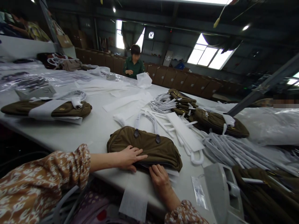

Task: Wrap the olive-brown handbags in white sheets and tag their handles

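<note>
Bag (149,144), olive-brown fabric, lying flat at the near edge of the table (93,130) right in front of you, its white-wrapped handles (146,119) pointing away. Zip closed along the near side; contents cannot be told.

Your left hand (129,157) rests flat and open on the bag's lower left part, fingers spread, gripping nothing. Your right hand (160,175) lies at the bag's near edge, fingers tucked under the fabric where white paper (173,174) shows beneath; whether it pinches anything cannot be told.

Second bag (46,109), same colour, banded in white paper, far left on the table. Pile of further bags (210,119) to your right, with loose white-wrapped handles (233,149) beside it. Small clear sachet (198,191) near your right wrist. Grey plastic tool (221,189) just right of it.

Table: pale grey, long, strewn with white paper sheets (130,101) and clear plastic film (268,124).

Room: dark workshop with skylights (209,54), brown cartons (177,77) along the far wall. Another person (133,63) in green works at the table's far end.
</note>
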The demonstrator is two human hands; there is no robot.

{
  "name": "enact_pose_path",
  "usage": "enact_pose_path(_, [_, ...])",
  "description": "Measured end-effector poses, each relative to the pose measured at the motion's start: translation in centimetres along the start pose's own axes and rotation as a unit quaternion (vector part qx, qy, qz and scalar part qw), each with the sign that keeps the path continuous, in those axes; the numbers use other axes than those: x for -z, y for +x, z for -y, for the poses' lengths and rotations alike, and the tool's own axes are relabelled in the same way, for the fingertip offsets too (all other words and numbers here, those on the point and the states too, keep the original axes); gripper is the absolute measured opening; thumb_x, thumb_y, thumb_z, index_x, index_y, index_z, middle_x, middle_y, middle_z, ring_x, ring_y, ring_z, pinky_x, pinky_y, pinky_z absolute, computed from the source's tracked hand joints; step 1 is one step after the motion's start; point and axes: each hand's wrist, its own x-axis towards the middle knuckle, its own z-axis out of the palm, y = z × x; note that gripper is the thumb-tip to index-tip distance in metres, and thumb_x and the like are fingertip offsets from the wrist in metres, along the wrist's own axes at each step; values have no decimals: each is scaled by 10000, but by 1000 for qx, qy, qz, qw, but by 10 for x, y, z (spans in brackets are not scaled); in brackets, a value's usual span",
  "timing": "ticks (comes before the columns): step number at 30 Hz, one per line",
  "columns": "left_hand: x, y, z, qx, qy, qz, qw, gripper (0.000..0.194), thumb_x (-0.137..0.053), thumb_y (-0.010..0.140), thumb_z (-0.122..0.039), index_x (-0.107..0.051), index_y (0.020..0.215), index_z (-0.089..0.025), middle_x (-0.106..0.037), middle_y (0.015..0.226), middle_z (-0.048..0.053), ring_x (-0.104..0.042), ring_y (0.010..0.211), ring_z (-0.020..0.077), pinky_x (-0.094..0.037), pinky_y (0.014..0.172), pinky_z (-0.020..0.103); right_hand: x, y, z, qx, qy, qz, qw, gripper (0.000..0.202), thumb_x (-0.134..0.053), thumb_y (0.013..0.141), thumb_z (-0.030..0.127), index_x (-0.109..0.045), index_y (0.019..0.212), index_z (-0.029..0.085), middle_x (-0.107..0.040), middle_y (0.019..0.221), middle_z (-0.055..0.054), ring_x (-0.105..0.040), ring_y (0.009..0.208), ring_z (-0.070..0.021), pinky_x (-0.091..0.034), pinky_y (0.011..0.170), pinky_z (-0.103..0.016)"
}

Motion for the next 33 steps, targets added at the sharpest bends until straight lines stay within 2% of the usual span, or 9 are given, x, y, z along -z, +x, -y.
enact_pose_path(3, [-18,-7,-7,13,45,-47,998,862,-671,802,-459,-154,1481,-342,-307,1499,203,-376,1314,366,-320,1000,574,11,-6,7,-17,23,-2,1000,207,-473,935,153,-650,1042,150,-640,853,-81,-551,755,-197,-442,701,-330])
enact_pose_path(6, [-22,-8,-6,-3,47,-53,998,848,-667,815,-422,-141,1477,-362,-315,1499,189,-369,1325,344,-318,1001,549,37,1,-2,-14,54,-8,998,208,-526,934,229,-631,1098,157,-656,782,-51,-572,703,-168,-444,681,-305])
enact_pose_path(10, [-16,-6,-2,-20,47,-38,998,839,-686,801,-395,-183,1470,-333,-345,1486,179,-383,1320,334,-320,1001,471,60,17,-32,-62,47,32,996,397,-613,867,439,-617,1167,179,-675,1081,-126,-599,1025,-247,-428,890,-392])
enact_pose_path(14, [-10,-4,3,-27,35,-18,999,876,-742,742,-371,-235,1453,-296,-402,1456,156,-434,1273,310,-330,983,409,41,6,-43,-62,61,108,990,469,-630,852,440,-576,1240,181,-640,1210,-132,-582,1124,-261,-431,931,-418])
enact_pose_path(20, [-8,-11,11,-41,-41,-45,997,845,-691,758,-446,-260,1449,-222,-388,1466,156,-402,1290,316,-330,981,413,5,-35,-21,-93,21,5,995,444,-503,935,237,-450,1370,163,-591,1294,-129,-538,1215,-241,-402,1004,-420])
enact_pose_path(24, [-9,-17,6,-32,-11,-28,999,910,-680,774,-410,-116,1485,-338,-257,1527,186,-375,1302,372,-331,957,531,3,-40,-20,-79,1,-8,997,478,-508,933,215,-416,1402,183,-592,1297,-115,-546,1211,-232,-403,1013,-413])
enact_pose_path(27, [-4,-17,0,-42,15,-11,999,898,-690,774,-390,-120,1467,-420,-198,1540,200,-365,1303,406,-344,924,594,6,-41,-23,-72,-14,2,997,486,-520,925,214,-421,1401,186,-586,1305,-109,-540,1220,-230,-414,1015,-409])
enact_pose_path(30, [5,-11,-7,-51,21,-3,998,799,-655,778,-528,-226,1444,-429,-295,1494,212,-420,1250,438,-364,888,643,6,-42,-26,-60,-39,-6,997,472,-516,922,210,-440,1387,180,-590,1301,-103,-544,1217,-229,-436,1000,-408])
enact_pose_path(33, [5,-2,-16,-70,20,-36,997,628,-518,835,-623,-340,1403,-422,-375,1458,176,-419,1256,443,-350,910,679,7,-42,-28,-45,-64,-10,997,436,-500,925,220,-476,1356,162,-602,1285,-105,-564,1192,-228,-467,967,-397])
